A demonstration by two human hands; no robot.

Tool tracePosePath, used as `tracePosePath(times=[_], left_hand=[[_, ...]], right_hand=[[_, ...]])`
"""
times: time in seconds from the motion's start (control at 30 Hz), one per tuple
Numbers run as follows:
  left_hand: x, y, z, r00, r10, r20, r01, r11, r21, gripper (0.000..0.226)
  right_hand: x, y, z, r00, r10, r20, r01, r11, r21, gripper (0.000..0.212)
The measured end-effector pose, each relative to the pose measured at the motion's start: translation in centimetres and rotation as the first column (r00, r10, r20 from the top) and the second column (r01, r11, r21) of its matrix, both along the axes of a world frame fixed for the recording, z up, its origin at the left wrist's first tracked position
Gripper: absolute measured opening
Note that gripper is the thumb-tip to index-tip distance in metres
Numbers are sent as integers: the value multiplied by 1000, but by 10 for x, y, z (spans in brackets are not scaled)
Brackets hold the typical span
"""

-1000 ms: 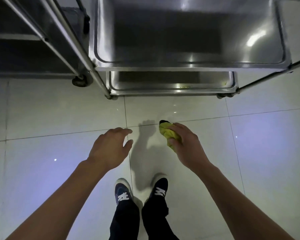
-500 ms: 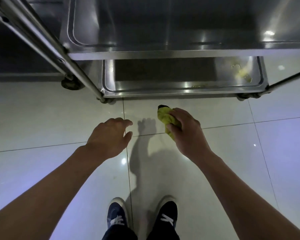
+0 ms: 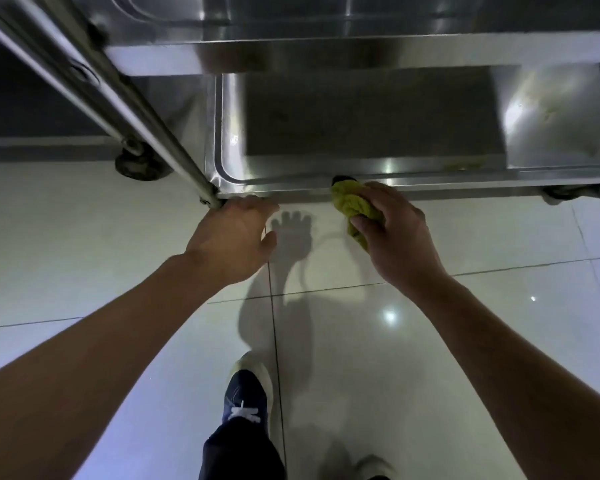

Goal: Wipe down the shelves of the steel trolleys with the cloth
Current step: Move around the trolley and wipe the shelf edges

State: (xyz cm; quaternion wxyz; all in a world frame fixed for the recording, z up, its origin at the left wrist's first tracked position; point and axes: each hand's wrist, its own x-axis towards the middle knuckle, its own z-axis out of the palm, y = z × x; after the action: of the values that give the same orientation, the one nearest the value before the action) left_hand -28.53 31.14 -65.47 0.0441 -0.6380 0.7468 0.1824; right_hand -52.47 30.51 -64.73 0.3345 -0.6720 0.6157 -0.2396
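Observation:
A steel trolley stands in front of me; its bottom shelf point(image 3: 371, 174) is a shallow tray near the floor, with yellowish smears at its right end point(image 3: 548, 112). An upper shelf point(image 3: 326, 46) overhangs it. My right hand point(image 3: 395, 233) grips a bunched yellow-green cloth point(image 3: 352, 202), whose top end reaches the bottom shelf's front rim. My left hand point(image 3: 232, 237) is open, fingers spread, its fingertips at the shelf's front left corner by the trolley's leg point(image 3: 142, 119).
A second trolley's dark shelves and a caster wheel point(image 3: 139, 164) are at the left. Another caster point(image 3: 575, 194) sits under the right front corner. Glossy white floor tiles lie below, with my dark shoe point(image 3: 245, 396) on them.
I have bent lower and closer to the trolley. Both hands moved forward from mid-air over the floor to the bottom shelf's front edge, the cloth still in my right hand.

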Motion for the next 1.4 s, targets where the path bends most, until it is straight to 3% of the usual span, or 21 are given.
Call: tracePosePath(times=[0.23, 0.47, 0.57, 0.63, 0.73, 0.8, 0.97, 1.17, 1.27, 1.4], left_hand=[[14, -44, -66, 999, -43, 3, 43, 994, -100, 49], [30, -60, -107, 994, -86, 72, 98, 980, -176, 53], [31, -63, -108, 995, -69, 78, 84, 972, -218, 47], [34, -61, -107, 996, -71, 52, 82, 967, -240, 44], [39, -52, -105, 998, -66, 23, 70, 964, -255, 41], [40, -45, -106, 999, -33, 19, 37, 964, -264, 38], [40, -41, -109, 998, 1, 59, 15, 961, -278, 44], [43, -46, -113, 995, 60, 78, -36, 961, -275, 39], [47, -42, -116, 998, 56, 32, -44, 953, -301, 42], [50, -32, -123, 996, 62, -67, -83, 917, -389, 42]], right_hand=[[14, -59, -61, 1000, -2, 9, 3, 984, -177, 30], [33, -112, -79, 995, -96, -13, 86, 939, -333, 22], [43, -127, -84, 994, -110, -23, 91, 908, -408, 33], [47, -126, -92, 994, -50, -99, 1, 897, -442, 38], [49, -111, -114, 926, 101, -364, -214, 934, -287, 42], [50, -97, -124, 875, 163, -455, -274, 943, -189, 44], [56, -112, -127, 924, 30, -382, -124, 967, -223, 49], [69, -116, -145, 874, 49, -483, -150, 973, -174, 50], [79, -117, -148, 863, 56, -502, -164, 971, -174, 52], [113, -126, -146, 841, 182, -510, -274, 956, -110, 54]])
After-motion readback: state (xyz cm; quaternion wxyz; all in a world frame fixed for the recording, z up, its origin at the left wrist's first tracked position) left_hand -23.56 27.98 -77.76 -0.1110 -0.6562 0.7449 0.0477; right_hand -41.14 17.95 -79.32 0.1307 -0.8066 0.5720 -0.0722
